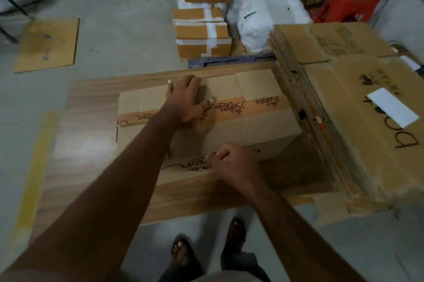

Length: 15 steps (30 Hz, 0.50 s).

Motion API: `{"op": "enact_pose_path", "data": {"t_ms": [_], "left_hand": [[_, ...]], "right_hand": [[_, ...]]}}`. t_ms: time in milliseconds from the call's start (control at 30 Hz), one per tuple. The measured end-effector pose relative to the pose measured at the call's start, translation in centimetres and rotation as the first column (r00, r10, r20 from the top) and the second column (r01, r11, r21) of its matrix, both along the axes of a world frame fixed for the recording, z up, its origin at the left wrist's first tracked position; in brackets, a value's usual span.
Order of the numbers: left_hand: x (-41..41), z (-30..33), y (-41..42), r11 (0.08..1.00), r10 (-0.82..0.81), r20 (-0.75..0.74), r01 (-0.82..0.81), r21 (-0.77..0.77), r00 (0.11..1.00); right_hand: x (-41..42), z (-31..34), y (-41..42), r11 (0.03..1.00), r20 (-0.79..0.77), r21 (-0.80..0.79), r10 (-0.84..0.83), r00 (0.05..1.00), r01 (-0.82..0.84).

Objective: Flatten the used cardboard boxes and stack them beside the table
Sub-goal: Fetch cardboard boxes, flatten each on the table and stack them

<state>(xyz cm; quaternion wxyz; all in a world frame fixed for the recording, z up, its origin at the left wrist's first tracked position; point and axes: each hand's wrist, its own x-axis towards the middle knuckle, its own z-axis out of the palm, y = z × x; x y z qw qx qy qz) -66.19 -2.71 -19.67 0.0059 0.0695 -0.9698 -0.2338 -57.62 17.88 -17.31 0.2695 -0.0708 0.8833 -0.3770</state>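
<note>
A brown cardboard box (252, 125) sealed with orange printed tape stands on the wooden table (91, 144). My left hand (187, 100) lies flat on the box's top, fingers spread over the tape. My right hand (231, 162) is curled at the box's near edge, fingertips pinching at the tape on the front face. A thick pile of flattened cardboard boxes (344, 88) lies on the table's right side, touching the box.
A flat cardboard sheet (48, 45) lies on the floor at left. Taped parcels (202, 36) and white bags (257, 17) stand on a pallet beyond the table. A red stool (344, 6) is at back right. My feet (206, 249) are at the table's near edge.
</note>
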Motion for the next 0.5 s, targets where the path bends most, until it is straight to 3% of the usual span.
{"op": "enact_pose_path", "data": {"t_ms": [67,133,167,233,300,367,500], "left_hand": [[3.6,0.7,-0.8,0.990,0.137,-0.086,-0.138,-0.002,0.987],[8.1,0.5,-1.2,0.948,0.317,-0.110,-0.314,0.041,0.942],[10.2,0.1,-1.4,0.929,0.370,-0.089,-0.366,0.058,0.925],[13.1,-1.0,-1.9,0.933,0.361,-0.038,-0.360,0.009,0.932],[13.9,-1.9,-2.7,0.956,0.288,-0.015,-0.288,-0.055,0.957],[13.6,-2.2,-3.7,0.968,0.234,-0.013,-0.234,-0.087,0.972],[13.2,-2.4,-4.7,0.978,0.169,-0.030,-0.171,-0.122,0.985]], "right_hand": [[-0.3,0.7,-0.5,0.999,-0.296,0.038,0.020,0.955,-0.009],[-1.5,0.6,-1.4,0.997,-0.556,0.079,0.056,0.829,-0.014],[-2.3,0.2,-1.9,0.986,-0.613,0.158,0.135,0.778,-0.046],[-3.9,-0.6,-2.4,0.918,-0.545,0.365,0.346,0.764,-0.155],[-4.6,-1.4,-2.7,0.834,-0.384,0.499,0.456,0.803,-0.235],[-4.0,-2.7,-2.8,0.796,-0.310,0.553,0.470,0.826,-0.245],[-1.7,-4.0,-3.0,0.789,-0.306,0.584,0.430,0.850,-0.189]]}}
